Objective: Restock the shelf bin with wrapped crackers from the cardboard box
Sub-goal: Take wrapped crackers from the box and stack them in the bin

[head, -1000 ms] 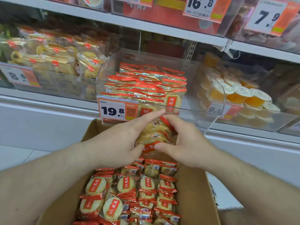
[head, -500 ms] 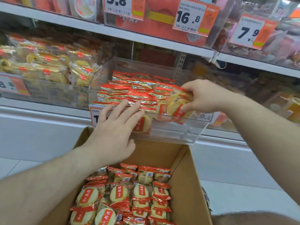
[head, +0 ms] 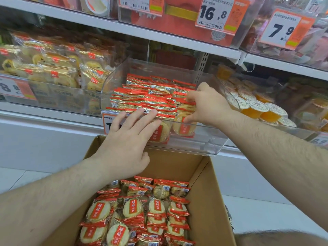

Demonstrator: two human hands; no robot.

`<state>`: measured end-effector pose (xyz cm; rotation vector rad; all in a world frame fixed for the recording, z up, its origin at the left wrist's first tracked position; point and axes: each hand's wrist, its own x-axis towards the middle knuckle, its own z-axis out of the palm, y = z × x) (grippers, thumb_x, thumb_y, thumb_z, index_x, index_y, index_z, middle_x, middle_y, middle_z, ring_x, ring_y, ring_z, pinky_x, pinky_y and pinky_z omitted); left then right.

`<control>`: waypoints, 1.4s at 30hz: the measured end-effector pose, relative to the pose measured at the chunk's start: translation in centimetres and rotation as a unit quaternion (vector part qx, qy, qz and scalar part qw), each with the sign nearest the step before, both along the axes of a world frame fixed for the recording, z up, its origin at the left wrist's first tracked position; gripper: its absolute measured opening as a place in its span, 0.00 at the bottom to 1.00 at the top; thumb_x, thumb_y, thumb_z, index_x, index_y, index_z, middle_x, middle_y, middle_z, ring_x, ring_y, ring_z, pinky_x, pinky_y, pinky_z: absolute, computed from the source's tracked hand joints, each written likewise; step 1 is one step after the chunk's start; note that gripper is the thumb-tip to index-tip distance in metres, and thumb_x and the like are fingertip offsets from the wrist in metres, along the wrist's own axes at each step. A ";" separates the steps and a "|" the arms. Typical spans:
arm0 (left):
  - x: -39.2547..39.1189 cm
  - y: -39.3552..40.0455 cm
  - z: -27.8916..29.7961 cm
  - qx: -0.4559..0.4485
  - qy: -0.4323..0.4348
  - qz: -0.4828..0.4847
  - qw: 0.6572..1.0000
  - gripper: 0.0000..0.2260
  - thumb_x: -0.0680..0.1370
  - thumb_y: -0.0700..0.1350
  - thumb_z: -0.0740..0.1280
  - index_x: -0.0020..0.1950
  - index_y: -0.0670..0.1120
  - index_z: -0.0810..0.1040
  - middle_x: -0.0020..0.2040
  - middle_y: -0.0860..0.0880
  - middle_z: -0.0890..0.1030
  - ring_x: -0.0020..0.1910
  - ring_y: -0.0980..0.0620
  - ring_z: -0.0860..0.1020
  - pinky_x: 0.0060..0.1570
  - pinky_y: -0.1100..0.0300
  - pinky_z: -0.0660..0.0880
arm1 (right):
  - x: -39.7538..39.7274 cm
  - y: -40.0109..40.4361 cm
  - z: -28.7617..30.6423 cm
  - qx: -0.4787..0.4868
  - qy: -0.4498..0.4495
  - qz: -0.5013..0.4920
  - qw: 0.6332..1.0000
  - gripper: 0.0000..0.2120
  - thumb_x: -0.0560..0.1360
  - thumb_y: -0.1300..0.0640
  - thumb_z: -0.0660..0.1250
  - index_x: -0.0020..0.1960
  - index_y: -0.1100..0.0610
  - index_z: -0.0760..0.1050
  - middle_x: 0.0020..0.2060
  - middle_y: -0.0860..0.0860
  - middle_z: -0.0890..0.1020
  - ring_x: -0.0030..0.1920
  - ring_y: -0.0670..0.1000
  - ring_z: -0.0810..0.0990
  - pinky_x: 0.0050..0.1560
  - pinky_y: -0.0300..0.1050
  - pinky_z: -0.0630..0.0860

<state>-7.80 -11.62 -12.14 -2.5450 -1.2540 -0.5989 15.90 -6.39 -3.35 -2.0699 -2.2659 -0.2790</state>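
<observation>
Red-wrapped crackers fill the clear bin; more fill the cardboard box.

Left hand hides the price tag — digits mostly covered.

**Readable price tags and pack print**

Upper shelf tags well above the right hand's fingers: "16.8" tag, "7.9" tag. Far left of the left hand's fingers: partial "8" tag. Cracker packs in box: red label, Chinese characters "旺旺".
</observation>
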 end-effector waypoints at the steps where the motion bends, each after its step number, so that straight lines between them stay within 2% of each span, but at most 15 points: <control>1: 0.0 0.0 0.0 0.001 -0.001 0.000 1.000 0.35 0.66 0.50 0.65 0.73 0.51 0.64 0.76 0.49 0.64 0.76 0.45 0.59 0.72 0.38 0.55 | -0.2 0.0 -0.1 0.000 -0.013 0.013 1.000 0.27 0.64 0.39 0.77 0.57 0.51 0.75 0.50 0.50 0.70 0.52 0.54 0.73 0.50 0.50 0.75; 4: 0.1 0.0 -0.2 0.005 -0.006 0.000 1.000 0.35 0.66 0.50 0.66 0.73 0.51 0.64 0.77 0.49 0.64 0.76 0.45 0.59 0.72 0.38 0.54 | -0.8 0.1 0.0 -0.012 -0.041 0.037 0.998 0.20 0.67 0.42 0.77 0.47 0.53 0.74 0.43 0.49 0.75 0.47 0.53 0.76 0.45 0.47 0.75; 6: 0.1 0.1 -0.2 0.008 -0.006 -0.001 1.000 0.35 0.65 0.50 0.66 0.73 0.50 0.64 0.76 0.49 0.65 0.75 0.44 0.60 0.72 0.38 0.54 | -0.9 0.2 0.1 -0.022 -0.045 0.040 0.998 0.19 0.67 0.42 0.77 0.46 0.51 0.72 0.42 0.49 0.76 0.45 0.53 0.75 0.43 0.45 0.73; 9: 0.1 0.0 -0.1 0.008 -0.006 -0.001 1.000 0.35 0.65 0.50 0.66 0.73 0.50 0.64 0.76 0.48 0.66 0.75 0.43 0.61 0.71 0.38 0.54 | -0.8 0.3 0.4 -0.035 -0.048 0.041 0.997 0.20 0.68 0.43 0.77 0.50 0.51 0.73 0.46 0.49 0.77 0.46 0.52 0.75 0.44 0.46 0.75; 14: 0.2 -0.2 0.3 -0.004 -0.023 -0.001 1.000 0.33 0.66 0.49 0.65 0.72 0.50 0.66 0.75 0.49 0.67 0.75 0.44 0.61 0.71 0.39 0.55 | -0.4 0.1 1.0 -0.051 -0.033 0.036 0.998 0.31 0.64 0.40 0.78 0.62 0.52 0.75 0.52 0.50 0.75 0.51 0.51 0.73 0.52 0.48 0.76; 19: 0.3 -0.2 0.6 0.015 -0.042 -0.018 0.999 0.31 0.67 0.48 0.65 0.71 0.49 0.67 0.75 0.48 0.67 0.76 0.44 0.60 0.71 0.41 0.54 | 0.0 -0.4 0.9 -0.059 0.001 0.021 0.998 0.43 0.60 0.37 0.79 0.70 0.50 0.70 0.63 0.51 0.75 0.63 0.53 0.72 0.61 0.50 0.73; 24: 0.4 -0.3 0.6 0.019 -0.053 -0.032 0.998 0.31 0.66 0.48 0.65 0.70 0.48 0.69 0.74 0.48 0.68 0.75 0.45 0.60 0.70 0.43 0.52 | 0.4 -0.9 1.3 -0.043 0.012 0.008 0.999 0.43 0.62 0.38 0.78 0.72 0.50 0.67 0.64 0.53 0.73 0.65 0.55 0.71 0.62 0.51 0.73; 27: 0.4 -0.3 0.8 0.034 -0.073 -0.046 0.996 0.29 0.67 0.47 0.66 0.69 0.48 0.71 0.72 0.48 0.70 0.73 0.45 0.63 0.69 0.43 0.56 | 0.1 -1.6 1.5 -0.024 0.025 0.004 0.999 0.42 0.63 0.37 0.77 0.72 0.50 0.67 0.64 0.52 0.72 0.65 0.54 0.70 0.62 0.52 0.73; 30: 0.3 -0.6 1.0 0.060 -0.134 -0.104 0.984 0.22 0.69 0.44 0.65 0.63 0.45 0.76 0.62 0.48 0.77 0.62 0.47 0.72 0.59 0.49 0.68 | -0.8 -3.1 0.8 0.094 0.057 0.025 0.994 0.32 0.68 0.41 0.75 0.67 0.53 0.72 0.60 0.53 0.74 0.61 0.54 0.72 0.58 0.50 0.73; 32: -0.1 -0.8 0.5 0.035 -0.165 -0.153 0.974 0.16 0.71 0.44 0.64 0.58 0.45 0.78 0.50 0.51 0.80 0.49 0.53 0.76 0.47 0.57 0.74 | -2.2 -4.6 -0.7 0.264 0.096 0.147 0.949 0.15 0.71 0.52 0.72 0.53 0.59 0.78 0.47 0.55 0.77 0.49 0.55 0.76 0.48 0.50 0.75; 34: -0.5 -0.8 -0.3 -0.026 -0.147 -0.179 0.973 0.11 0.72 0.44 0.64 0.53 0.48 0.79 0.43 0.54 0.81 0.41 0.55 0.78 0.37 0.61 0.75 | -3.9 -6.4 -3.3 0.346 0.148 0.256 0.890 0.05 0.71 0.60 0.70 0.40 0.61 0.78 0.36 0.55 0.77 0.39 0.55 0.76 0.38 0.49 0.74; 35: -0.8 -0.8 -0.8 -0.065 -0.115 -0.179 0.975 0.08 0.72 0.44 0.65 0.50 0.50 0.78 0.41 0.55 0.80 0.39 0.54 0.79 0.35 0.61 0.74 | -4.9 -7.3 -5.0 0.335 0.177 0.283 0.881 0.05 0.70 0.61 0.69 0.37 0.61 0.77 0.33 0.54 0.77 0.36 0.54 0.75 0.37 0.47 0.72; 37: -1.4 -0.6 -1.8 -0.181 -0.013 -0.132 0.975 0.07 0.73 0.45 0.65 0.50 0.53 0.73 0.42 0.55 0.77 0.42 0.51 0.78 0.37 0.61 0.72 | -6.6 -8.2 -9.2 0.254 0.222 0.293 0.895 0.04 0.70 0.60 0.68 0.36 0.59 0.77 0.31 0.51 0.77 0.34 0.52 0.76 0.35 0.44 0.73; 40: -3.2 0.4 -3.3 -0.347 0.113 -0.015 0.931 0.18 0.76 0.49 0.64 0.65 0.54 0.71 0.53 0.54 0.78 0.53 0.53 0.76 0.49 0.57 0.75 | -8.2 -7.8 -16.1 0.066 0.241 0.218 0.943 0.03 0.70 0.57 0.66 0.38 0.56 0.76 0.32 0.45 0.72 0.34 0.52 0.76 0.35 0.49 0.77; 42: -4.5 0.7 -3.9 -0.402 0.121 0.014 0.908 0.20 0.76 0.49 0.65 0.69 0.54 0.70 0.57 0.56 0.78 0.54 0.55 0.75 0.55 0.56 0.75 | -9.6 -7.3 -20.3 -0.070 0.215 0.171 0.959 0.03 0.71 0.57 0.65 0.41 0.54 0.77 0.35 0.45 0.72 0.39 0.54 0.77 0.41 0.52 0.78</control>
